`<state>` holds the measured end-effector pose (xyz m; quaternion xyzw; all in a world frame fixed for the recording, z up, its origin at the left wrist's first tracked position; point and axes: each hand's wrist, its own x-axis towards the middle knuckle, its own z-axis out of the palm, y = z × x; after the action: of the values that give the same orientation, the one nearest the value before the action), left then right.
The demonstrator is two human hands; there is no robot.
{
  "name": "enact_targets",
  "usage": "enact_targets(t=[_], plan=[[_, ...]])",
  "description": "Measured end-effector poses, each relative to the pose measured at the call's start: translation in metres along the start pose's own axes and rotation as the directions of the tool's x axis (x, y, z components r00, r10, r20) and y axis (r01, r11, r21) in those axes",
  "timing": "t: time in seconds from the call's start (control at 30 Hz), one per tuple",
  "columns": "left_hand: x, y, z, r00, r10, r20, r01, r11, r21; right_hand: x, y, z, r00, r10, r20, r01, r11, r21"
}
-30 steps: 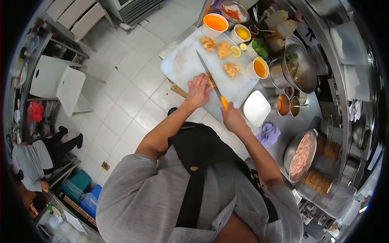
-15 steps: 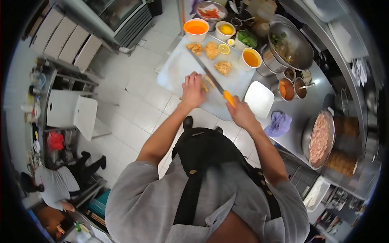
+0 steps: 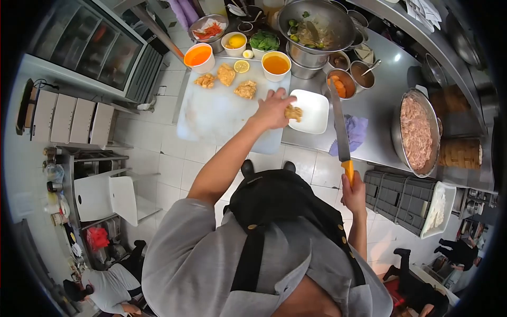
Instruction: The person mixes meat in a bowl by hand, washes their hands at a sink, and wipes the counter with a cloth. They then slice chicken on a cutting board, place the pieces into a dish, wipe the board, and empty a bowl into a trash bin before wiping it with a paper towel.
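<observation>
My left hand (image 3: 273,110) is at the left rim of a square white dish (image 3: 309,112), its fingers closed around a small golden piece of fried chicken (image 3: 293,113) at the dish's edge. Part of that piece is hidden by the fingers. My right hand (image 3: 354,193) grips the yellow handle of a long knife (image 3: 342,134), off the front of the counter, blade pointing away from me. On the white cutting board (image 3: 216,119) lie three more golden pieces of fried chicken (image 3: 245,90) and a lemon half (image 3: 241,66).
Tubs of orange sauce (image 3: 198,57) and amber sauce (image 3: 276,65) stand along the board's far side. Behind are a bowl of greens (image 3: 264,40) and a large wok (image 3: 317,26). A purple cloth (image 3: 355,132) lies under the blade; a bowl of raw meat (image 3: 416,132) is at right.
My left hand has moved right from the board to the white dish with chicken. My right hand has lifted the knife off the board and swung it right. The view has turned.
</observation>
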<state>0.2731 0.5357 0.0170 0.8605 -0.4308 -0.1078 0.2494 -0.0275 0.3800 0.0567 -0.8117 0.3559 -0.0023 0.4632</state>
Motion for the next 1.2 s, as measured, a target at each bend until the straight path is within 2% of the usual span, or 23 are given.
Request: enact_targets(t=[0.03, 0.07, 0.1, 0.13, 0.2, 0.23, 0.27, 0.3, 0.33, 0.37, 0.4, 0.43, 0.47, 0.5, 0.53, 0.6, 0.63, 0.7, 0.9, 0.97, 1.13, 1.2], plan=[[0.004, -0.008, 0.005, 1.000, 0.003, 0.001, -0.003, 1.000, -0.001, -0.004, 0.006, -0.002, 1.000, 0.007, 0.000, -0.007, 1.000, -0.003], [0.012, -0.028, 0.014, 0.975, -0.101, -0.196, 0.135, 0.976, 0.170, -0.008, 0.012, -0.005, 1.000, 0.014, -0.006, -0.014, 1.000, -0.007], [0.018, -0.046, 0.019, 0.902, -0.164, -0.399, 0.298, 0.906, 0.301, -0.010, 0.018, -0.003, 0.999, 0.023, -0.032, -0.022, 0.999, 0.039], [0.018, -0.063, 0.017, 0.903, -0.164, -0.398, 0.297, 0.907, 0.300, -0.010, 0.019, -0.003, 0.999, 0.025, -0.033, -0.023, 0.999, 0.038], [0.008, -0.093, 0.004, 0.908, -0.381, -0.176, 0.413, 0.884, 0.220, -0.005, 0.018, 0.000, 0.998, 0.000, 0.060, -0.002, 0.999, 0.038], [-0.001, -0.093, -0.004, 0.899, -0.393, -0.191, 0.429, 0.877, 0.217, 0.005, 0.028, 0.004, 0.994, -0.072, 0.083, 0.082, 0.989, -0.124], [-0.017, -0.085, -0.015, 0.915, -0.398, -0.071, 0.403, 0.884, 0.238, 0.012, 0.019, 0.010, 0.991, -0.092, 0.101, 0.105, 0.986, -0.130], [-0.035, -0.081, -0.022, 0.913, -0.404, 0.051, 0.380, 0.890, 0.251, 0.017, 0.006, 0.022, 0.974, -0.206, 0.097, 0.219, 0.966, -0.141], [-0.055, -0.090, -0.018, 0.901, -0.432, 0.034, 0.412, 0.878, 0.244, 0.022, -0.008, 0.035, 0.943, -0.318, 0.099, 0.330, 0.932, -0.149], [-0.077, -0.102, -0.011, 0.962, -0.273, 0.006, 0.266, 0.944, 0.197, 0.026, -0.027, 0.044, 0.941, -0.286, 0.180, 0.319, 0.927, -0.195], [-0.097, -0.111, -0.002, 0.994, -0.106, -0.025, 0.108, 0.982, 0.156, 0.036, -0.028, 0.059, 0.895, -0.393, 0.209, 0.435, 0.874, -0.217], [-0.113, -0.107, -0.001, 0.990, -0.135, -0.033, 0.139, 0.979, 0.149, 0.043, -0.032, 0.074, 0.868, -0.432, 0.243, 0.490, 0.822, -0.291], [-0.122, -0.099, -0.006, 0.962, -0.105, -0.251, 0.120, 0.992, 0.045, 0.050, -0.040, 0.086, 0.837, -0.474, 0.275, 0.546, 0.757, -0.359], [-0.127, -0.095, -0.008, 0.882, -0.088, -0.463, 0.076, 0.996, -0.045, 0.055, -0.049, 0.094, 0.823, -0.483, 0.297, 0.566, 0.743, -0.359], [-0.132, -0.098, -0.002, 0.872, -0.110, -0.477, 0.098, 0.994, -0.051, 0.059, -0.056, 0.100, 0.807, -0.482, 0.342, 0.590, 0.696, -0.410], [-0.138, -0.106, 0.020, 0.722, -0.253, -0.644, 0.114, 0.961, -0.250, 0.068, -0.071, 0.111, 0.779, -0.480, 0.404, 0.627, 0.627, -0.462], [-0.137, -0.108, 0.026, 0.708, -0.271, -0.652, 0.124, 0.957, -0.263, 0.072, -0.078, 0.114, 0.752, -0.501, 0.428, 0.658, 0.594, -0.462], [-0.133, -0.113, 0.036, 0.730, -0.223, -0.647, 0.086, 0.968, -0.236, 0.078, -0.090, 0.120, 0.718, -0.516, 0.467, 0.695, 0.547, -0.466], [-0.132, -0.115, 0.040, 0.716, -0.255, -0.650, 0.096, 0.958, -0.270, 0.090, -0.129, 0.105, 0.706, -0.366, 0.606, 0.707, 0.410, -0.576], [-0.133, -0.115, 0.038, 0.710, -0.266, -0.652, 0.089, 0.952, -0.292, 0.091, -0.146, 0.083, 0.692, -0.315, 0.650, 0.718, 0.396, -0.573], [-0.131, -0.118, 0.032, 0.708, -0.259, -0.657, 0.059, 0.949, -0.310, 0.098, -0.152, 0.097, 0.683, -0.336, 0.648, 0.728, 0.382, -0.569], [-0.135, -0.115, 0.029, 0.750, -0.272, -0.603, 0.083, 0.943, -0.322, 0.101, -0.148, 0.106, 0.674, -0.325, 0.663, 0.735, 0.374, -0.565]])
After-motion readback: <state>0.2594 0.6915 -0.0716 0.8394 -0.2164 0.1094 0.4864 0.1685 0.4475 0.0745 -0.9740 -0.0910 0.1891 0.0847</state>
